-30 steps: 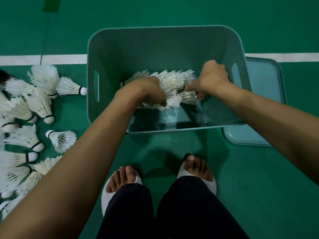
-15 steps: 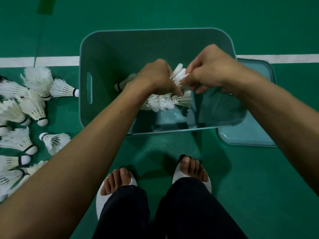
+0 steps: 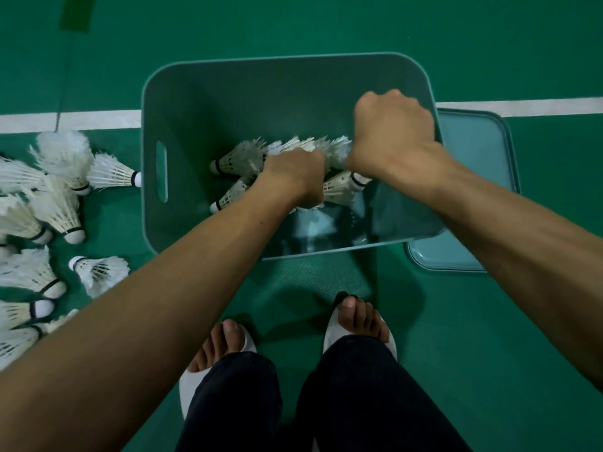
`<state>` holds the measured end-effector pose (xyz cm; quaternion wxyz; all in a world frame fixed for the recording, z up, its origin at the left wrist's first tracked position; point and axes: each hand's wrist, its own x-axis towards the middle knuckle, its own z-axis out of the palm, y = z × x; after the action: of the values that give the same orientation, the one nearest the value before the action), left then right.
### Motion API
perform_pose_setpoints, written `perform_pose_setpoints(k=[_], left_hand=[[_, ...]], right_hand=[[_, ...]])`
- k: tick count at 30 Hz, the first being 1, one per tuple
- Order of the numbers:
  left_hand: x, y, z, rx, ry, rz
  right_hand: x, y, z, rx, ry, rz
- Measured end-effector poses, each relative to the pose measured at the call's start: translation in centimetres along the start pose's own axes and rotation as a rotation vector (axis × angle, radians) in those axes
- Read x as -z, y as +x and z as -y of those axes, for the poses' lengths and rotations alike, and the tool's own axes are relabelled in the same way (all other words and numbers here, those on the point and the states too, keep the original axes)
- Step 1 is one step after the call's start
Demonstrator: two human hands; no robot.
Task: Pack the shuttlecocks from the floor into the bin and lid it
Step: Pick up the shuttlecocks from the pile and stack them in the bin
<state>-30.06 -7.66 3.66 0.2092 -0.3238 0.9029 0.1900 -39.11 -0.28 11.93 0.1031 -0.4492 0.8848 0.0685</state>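
Together the left hand (image 3: 293, 176) and right hand (image 3: 393, 133) curl their fingers round shuttlecocks (image 3: 243, 156) inside the bin (image 3: 182, 93); loose shuttlecocks (image 3: 60, 208) lie at nine o'clock, the lid (image 3: 476, 190) at three.

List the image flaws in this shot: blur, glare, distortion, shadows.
Head view: dim, even lighting; the right hand is smeared by blur, the left hand on the shuttlecocks sharper; the glossy inside of the bin shows pale reflections; the wide lens slightly bows the white court line; a soft shadow lies between bin and feet.
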Motion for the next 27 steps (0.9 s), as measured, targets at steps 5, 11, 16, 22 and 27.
perform_pose_setpoints(k=[5, 11, 16, 22, 27], left_hand=[[0.4, 0.3, -0.2, 0.006, 0.056, -0.082], [0.5, 0.4, -0.6, 0.060, 0.079, -0.122], [0.3, -0.1, -0.4, 0.086, 0.064, -0.155], [0.4, -0.1, -0.4, 0.024, 0.130, -0.109], [-0.1, 0.5, 0.0, 0.014, 0.059, -0.112]], right_hand=[[1.9, -0.3, -0.9, -0.004, -0.070, -0.114], [-1.0, -0.2, 0.6, 0.035, -0.226, 0.040], [-2.8, 0.5, 0.0, -0.061, 0.044, 0.073], [-2.8, 1.3, -1.1, -0.234, 0.429, 0.165], [-3.7, 1.0, 0.1, -0.311, 0.543, 0.255]])
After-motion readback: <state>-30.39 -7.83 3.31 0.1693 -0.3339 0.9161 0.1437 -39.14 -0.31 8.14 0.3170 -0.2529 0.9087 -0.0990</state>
